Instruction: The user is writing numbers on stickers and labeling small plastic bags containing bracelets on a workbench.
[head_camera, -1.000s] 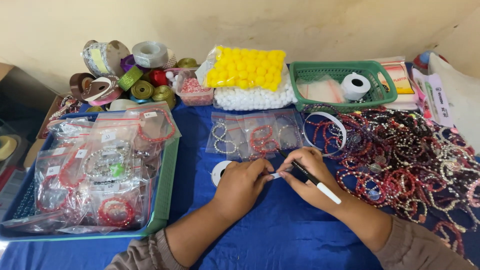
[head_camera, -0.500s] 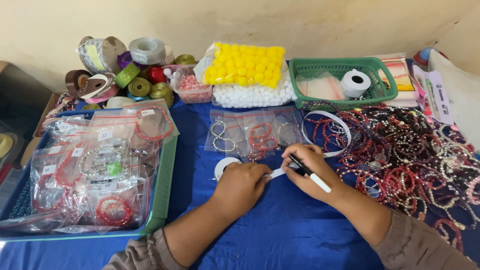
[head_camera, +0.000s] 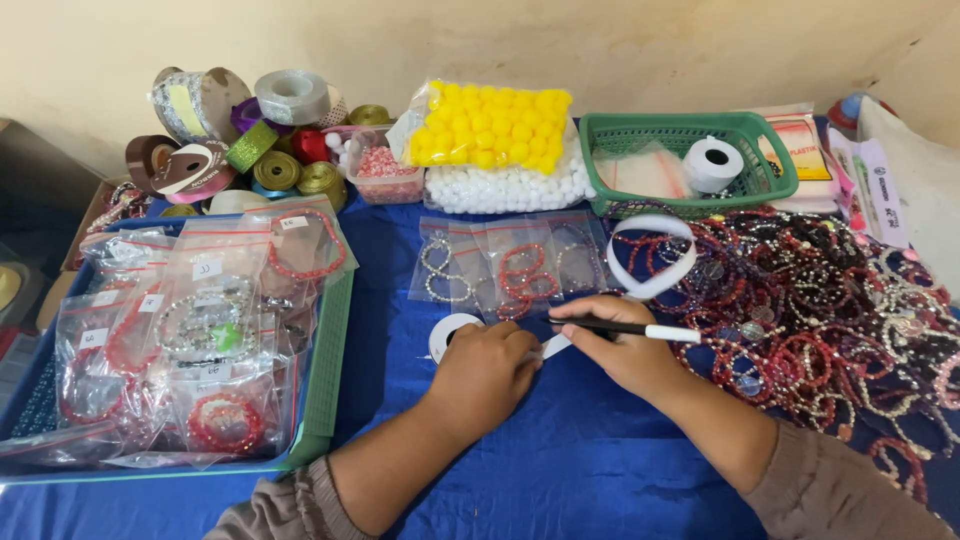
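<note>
My right hand (head_camera: 625, 350) pinches a black and white pen (head_camera: 625, 328) near its tip, lying almost flat, while my left hand (head_camera: 485, 375) is curled loosely down over a white roll of tape (head_camera: 447, 330) and the paper strip (head_camera: 556, 346) that runs from it towards the pen. To write neatly, I judge that I should press the strip flat just beside the pen tip and make short strokes. The pen tip and whatever is written are hidden behind my left knuckles, and I cannot tell if my left fingers pinch the strip or only rest on it. Just beyond my hands lie small bags of bracelets (head_camera: 510, 265); the loose bracelets (head_camera: 820, 320) to my right blur together.
</note>
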